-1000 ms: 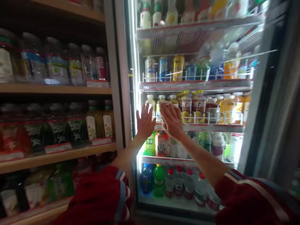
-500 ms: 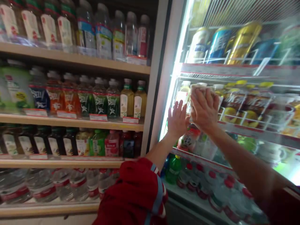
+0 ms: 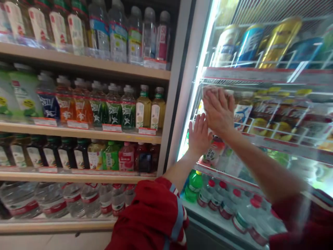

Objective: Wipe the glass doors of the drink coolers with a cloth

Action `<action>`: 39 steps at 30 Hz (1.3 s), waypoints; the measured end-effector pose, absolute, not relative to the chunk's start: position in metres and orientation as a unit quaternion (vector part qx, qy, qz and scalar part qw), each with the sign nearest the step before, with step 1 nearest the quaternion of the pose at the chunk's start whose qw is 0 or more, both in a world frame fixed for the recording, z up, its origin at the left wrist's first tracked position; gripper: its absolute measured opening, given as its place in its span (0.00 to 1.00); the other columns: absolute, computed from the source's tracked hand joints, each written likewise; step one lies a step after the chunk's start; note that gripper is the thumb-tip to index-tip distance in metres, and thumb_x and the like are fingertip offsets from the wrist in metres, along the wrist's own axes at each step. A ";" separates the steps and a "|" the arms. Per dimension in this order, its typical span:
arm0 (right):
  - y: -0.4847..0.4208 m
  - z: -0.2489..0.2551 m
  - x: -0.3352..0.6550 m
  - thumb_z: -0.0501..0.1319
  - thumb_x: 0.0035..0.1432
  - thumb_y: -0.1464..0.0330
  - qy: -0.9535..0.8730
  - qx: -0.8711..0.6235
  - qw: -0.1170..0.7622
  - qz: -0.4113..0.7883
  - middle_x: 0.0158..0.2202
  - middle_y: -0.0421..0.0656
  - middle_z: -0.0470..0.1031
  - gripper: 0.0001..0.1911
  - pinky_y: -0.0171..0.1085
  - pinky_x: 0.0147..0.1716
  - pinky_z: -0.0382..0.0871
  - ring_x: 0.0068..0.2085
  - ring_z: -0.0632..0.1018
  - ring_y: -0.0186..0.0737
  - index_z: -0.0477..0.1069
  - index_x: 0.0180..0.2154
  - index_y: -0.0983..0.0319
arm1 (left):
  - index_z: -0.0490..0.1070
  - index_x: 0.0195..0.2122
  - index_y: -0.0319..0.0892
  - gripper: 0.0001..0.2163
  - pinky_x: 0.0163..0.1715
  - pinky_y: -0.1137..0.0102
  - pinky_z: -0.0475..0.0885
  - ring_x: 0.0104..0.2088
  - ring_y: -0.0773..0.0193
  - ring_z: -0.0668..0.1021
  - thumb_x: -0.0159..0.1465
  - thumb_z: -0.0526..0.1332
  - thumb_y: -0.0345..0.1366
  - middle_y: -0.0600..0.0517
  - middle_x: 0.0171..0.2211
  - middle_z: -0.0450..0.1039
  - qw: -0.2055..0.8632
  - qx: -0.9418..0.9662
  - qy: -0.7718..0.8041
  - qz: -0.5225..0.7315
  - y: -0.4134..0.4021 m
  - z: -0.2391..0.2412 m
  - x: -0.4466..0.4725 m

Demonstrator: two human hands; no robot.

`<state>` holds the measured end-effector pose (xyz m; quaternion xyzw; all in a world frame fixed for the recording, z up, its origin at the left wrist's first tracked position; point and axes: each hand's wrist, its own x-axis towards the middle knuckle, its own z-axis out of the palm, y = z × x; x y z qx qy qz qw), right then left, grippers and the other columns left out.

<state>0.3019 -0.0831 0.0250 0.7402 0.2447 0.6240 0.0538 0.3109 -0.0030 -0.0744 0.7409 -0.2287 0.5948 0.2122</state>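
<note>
My right hand presses a light, folded cloth flat against the glass door of a lit drinks fridge. Most of the cloth is hidden under the palm and fingers. Lower and to the left, my left hand rests on the same glass, fingers stretched out and nothing in it. Behind the glass by my hands stand a bottle with a blue-and-white label and a red-and-white labelled bottle.
Left of the door frame, wooden shelves carry rows of bottled drinks. Inside the fridge are cans on the upper rack, brown bottles with yellow caps in the middle, and red-capped water bottles at the bottom.
My right hand has slid a little left with the cloth across the glass. My left hand keeps its place, and the view has shifted slightly.
</note>
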 end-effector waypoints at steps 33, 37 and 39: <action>-0.174 0.001 0.255 0.50 0.62 0.68 0.107 0.760 0.105 0.632 0.64 0.37 0.56 0.25 0.53 0.65 0.41 0.67 0.50 0.43 0.57 0.61 0.52 | 0.51 0.63 0.38 0.25 0.64 0.52 0.41 0.66 0.55 0.50 0.66 0.50 0.37 0.41 0.64 0.51 0.205 0.670 -0.307 0.643 -0.017 -0.020 0.313; -0.199 0.006 0.248 0.49 0.62 0.69 0.038 0.733 0.063 0.677 0.63 0.41 0.58 0.24 0.54 0.64 0.45 0.67 0.49 0.46 0.59 0.60 0.56 | 0.52 0.63 0.39 0.25 0.64 0.52 0.40 0.66 0.55 0.49 0.65 0.51 0.37 0.41 0.64 0.51 0.214 0.669 -0.314 0.639 -0.017 -0.021 0.315; -0.204 0.004 0.248 0.49 0.62 0.69 0.037 0.727 0.058 0.683 0.64 0.42 0.57 0.25 0.54 0.64 0.45 0.67 0.48 0.47 0.58 0.61 0.58 | 0.52 0.63 0.38 0.25 0.64 0.52 0.39 0.66 0.55 0.49 0.65 0.51 0.37 0.40 0.64 0.51 0.221 0.664 -0.313 0.642 -0.019 -0.021 0.314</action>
